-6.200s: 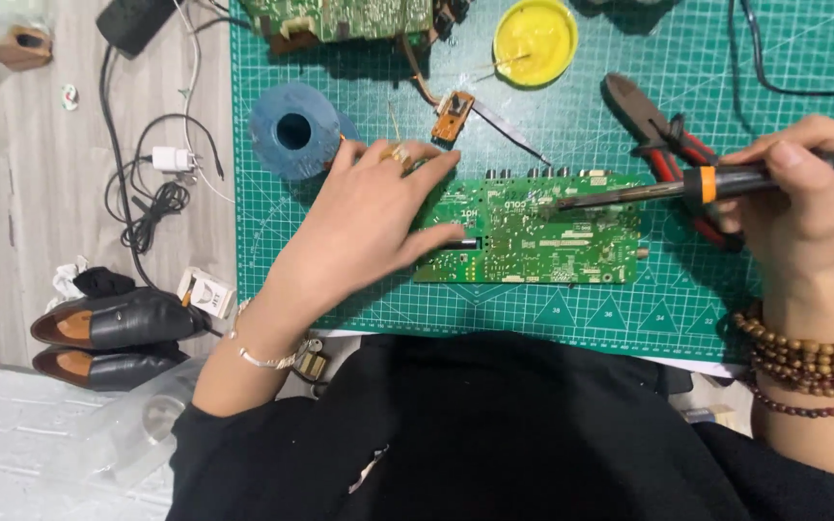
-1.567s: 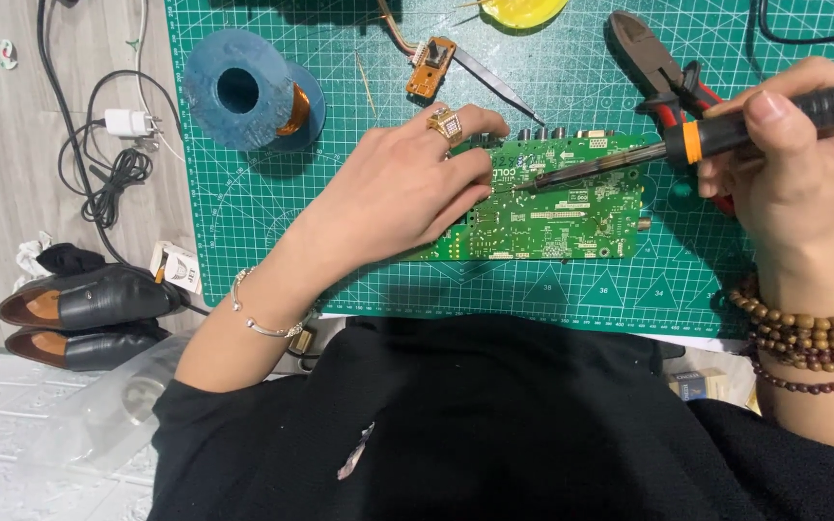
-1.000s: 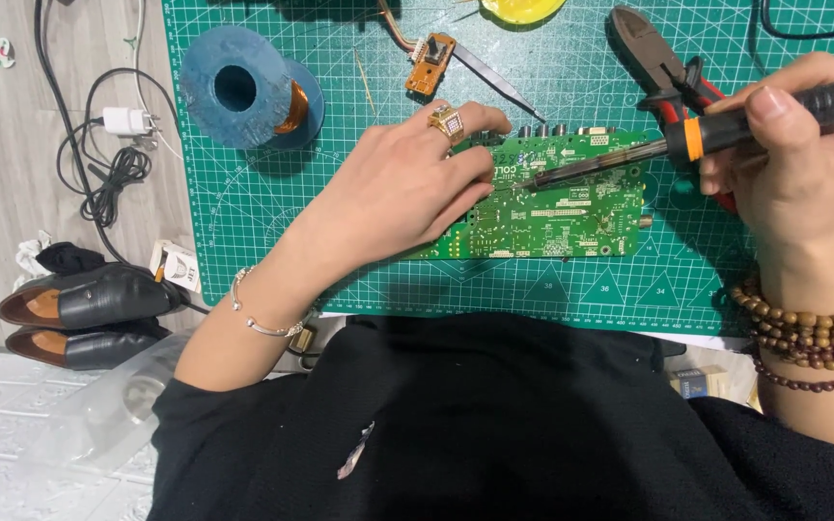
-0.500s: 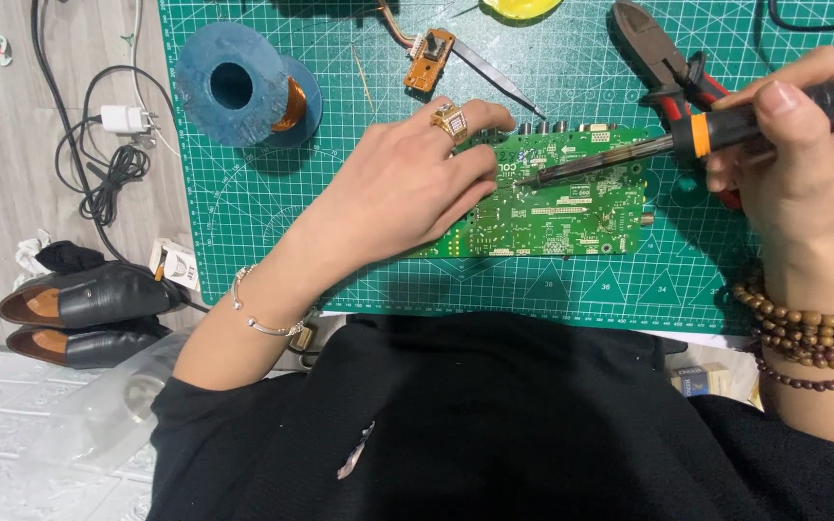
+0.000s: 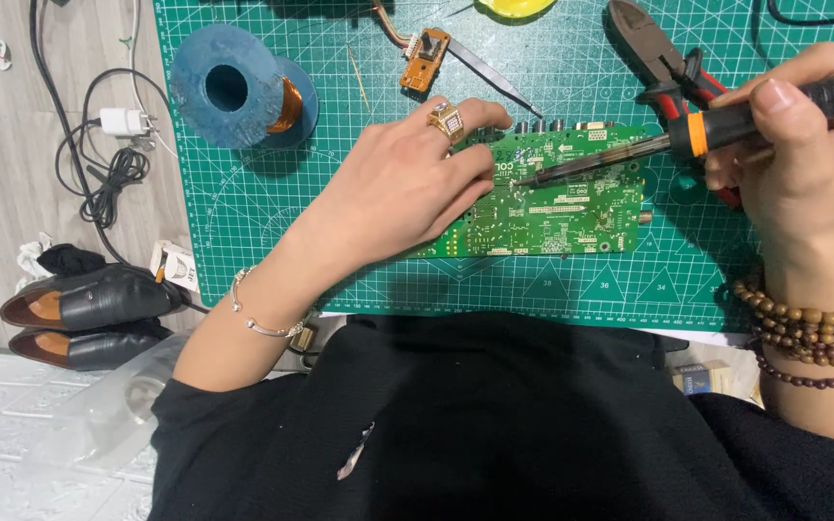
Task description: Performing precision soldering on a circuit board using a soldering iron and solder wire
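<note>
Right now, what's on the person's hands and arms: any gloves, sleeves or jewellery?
No gloves; both hands are bare. The left hand has a chunky gold ring with a square face on one finger and a thin silver bangle at the wrist. The right hand has several strands of brown wooden beads round the wrist. Black sleeves are pushed up both forearms.

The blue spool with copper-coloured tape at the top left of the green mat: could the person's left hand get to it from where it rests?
Probably yes. The left hand lies flat on the green circuit board, holding nothing, and only bare green cutting mat lies between it and the blue spool.
</note>
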